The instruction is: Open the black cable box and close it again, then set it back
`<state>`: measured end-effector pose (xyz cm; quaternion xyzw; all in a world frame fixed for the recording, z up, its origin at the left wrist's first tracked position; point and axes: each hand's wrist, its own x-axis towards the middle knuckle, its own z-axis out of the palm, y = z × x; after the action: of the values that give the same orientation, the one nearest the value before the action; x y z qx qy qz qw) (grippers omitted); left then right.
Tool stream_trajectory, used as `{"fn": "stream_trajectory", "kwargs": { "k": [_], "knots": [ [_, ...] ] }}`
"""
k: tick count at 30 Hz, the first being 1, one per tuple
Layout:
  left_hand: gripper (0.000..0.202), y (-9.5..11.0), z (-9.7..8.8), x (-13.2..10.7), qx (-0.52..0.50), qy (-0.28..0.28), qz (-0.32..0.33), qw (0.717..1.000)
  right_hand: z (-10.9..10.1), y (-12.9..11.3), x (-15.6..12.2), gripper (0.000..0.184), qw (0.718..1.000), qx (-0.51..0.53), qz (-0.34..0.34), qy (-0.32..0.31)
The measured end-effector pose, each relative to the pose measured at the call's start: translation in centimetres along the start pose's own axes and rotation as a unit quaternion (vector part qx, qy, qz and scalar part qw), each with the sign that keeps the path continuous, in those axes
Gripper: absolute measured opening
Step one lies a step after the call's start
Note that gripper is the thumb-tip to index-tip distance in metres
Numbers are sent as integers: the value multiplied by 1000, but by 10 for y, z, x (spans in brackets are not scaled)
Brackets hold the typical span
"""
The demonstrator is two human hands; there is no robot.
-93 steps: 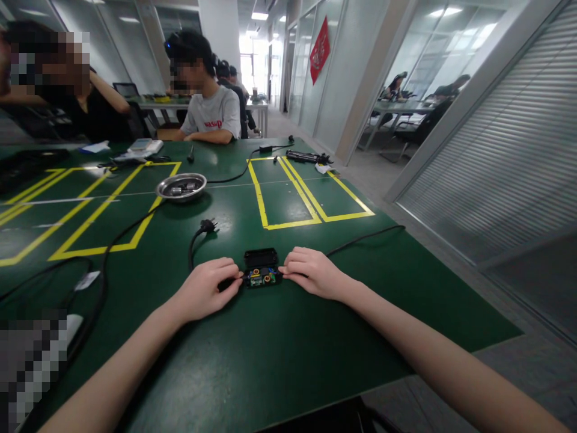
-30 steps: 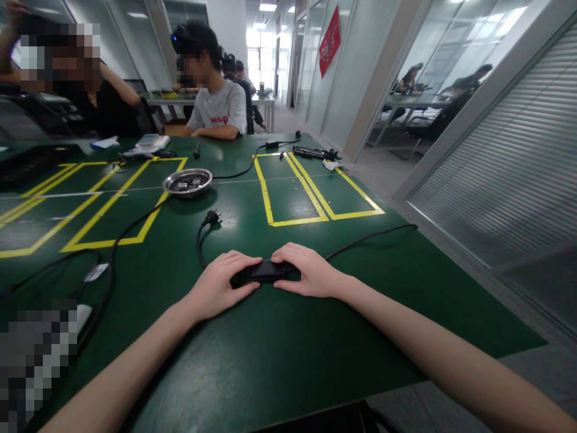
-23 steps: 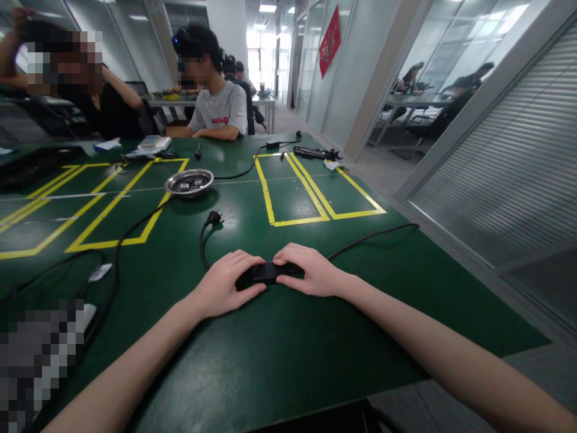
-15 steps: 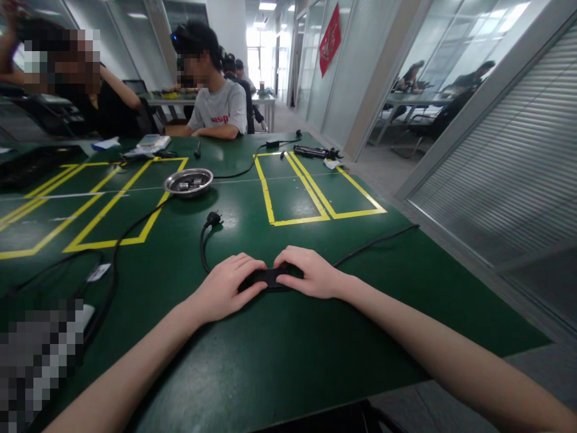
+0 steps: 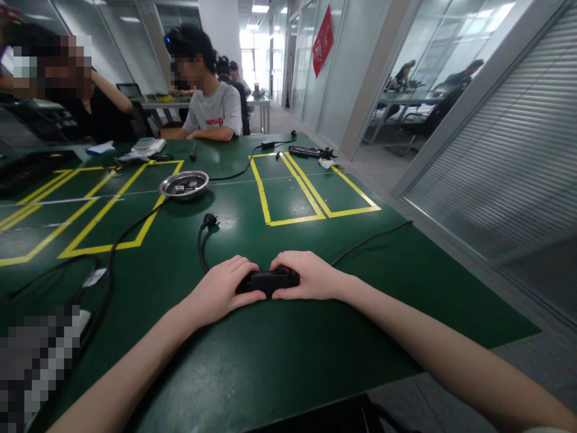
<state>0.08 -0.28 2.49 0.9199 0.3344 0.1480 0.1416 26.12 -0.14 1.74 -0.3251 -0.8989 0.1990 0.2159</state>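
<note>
Head view: I see the left hand (image 5: 222, 285) and right hand (image 5: 314, 276) clamped on opposite ends of a black box (image 5: 269, 282), thumbs nearside, fingers behind. It is at the near part of the green table (image 5: 279, 346); I can't tell whether it touches. A plug (image 5: 210, 221) lies beyond the left hand, a metal bowl (image 5: 184, 196) farther off.

Plug (image 5: 209, 221) and bowl (image 5: 186, 195) behind box (image 5: 270, 282)
</note>
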Motion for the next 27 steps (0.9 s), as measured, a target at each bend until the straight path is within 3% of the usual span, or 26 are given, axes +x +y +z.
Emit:
{"fn": "stream_trajectory", "kwargs": {
  "k": [3, 7, 14, 27],
  "knots": [
    [32, 2, 1, 0, 4, -7, -19, 1000, 0, 0, 0, 43, 1000, -12, 4, 2],
    [34, 4, 2, 2, 50, -15, 13, 999, 2, 4, -1, 37, 999, -18, -34, 15],
    [36, 4, 3, 3, 101, 23, 68, 992, 5, 8, -2, 32, 993, -50, -98, 37],
    [28, 9, 10, 4, 93, 102, 84, 987, 0, 7, -1, 31, 970, -106, -178, 127]
  ]
}}
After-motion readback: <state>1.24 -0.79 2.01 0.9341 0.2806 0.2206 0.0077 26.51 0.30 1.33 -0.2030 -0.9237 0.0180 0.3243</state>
